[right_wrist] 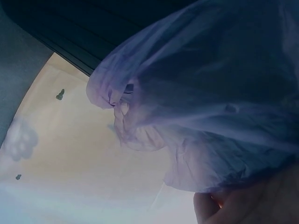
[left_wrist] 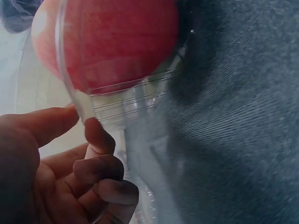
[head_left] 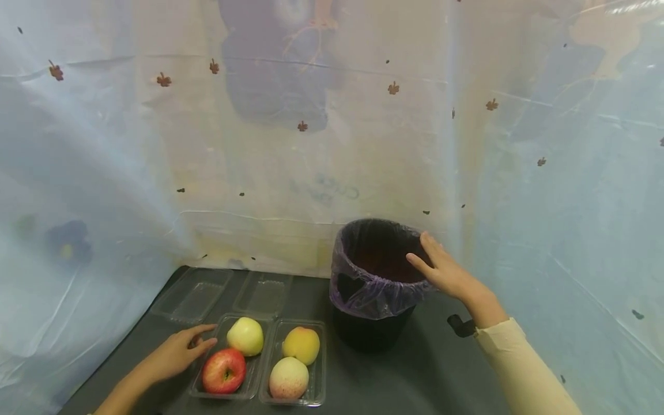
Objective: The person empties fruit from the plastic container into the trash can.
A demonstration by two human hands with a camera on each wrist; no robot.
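My left hand [head_left: 176, 354] is at the left side of a clear plastic tray [head_left: 251, 385]. In the left wrist view its thumb and forefinger pinch the tray's rim [left_wrist: 70, 88], beside a red apple [left_wrist: 112, 42]. A yellow-green apple [head_left: 245, 336] lies behind the red one in the same tray. My right hand [head_left: 448, 274], fingers straight and thumb spread, rests at the right rim of a black bin [head_left: 368, 334]. A purple bag [head_left: 384, 297] lines the bin and folds over its rim; in the right wrist view the bag covers part of that hand.
Close to the right of the first tray, a second clear tray [head_left: 320, 369] holds a yellow fruit [head_left: 301, 344] and a pale, pink-speckled peach [head_left: 289, 378]. Two more clear trays lie behind them on the dark table [head_left: 363, 386]. Plastic sheeting [head_left: 259, 150] surrounds the table's back and sides.
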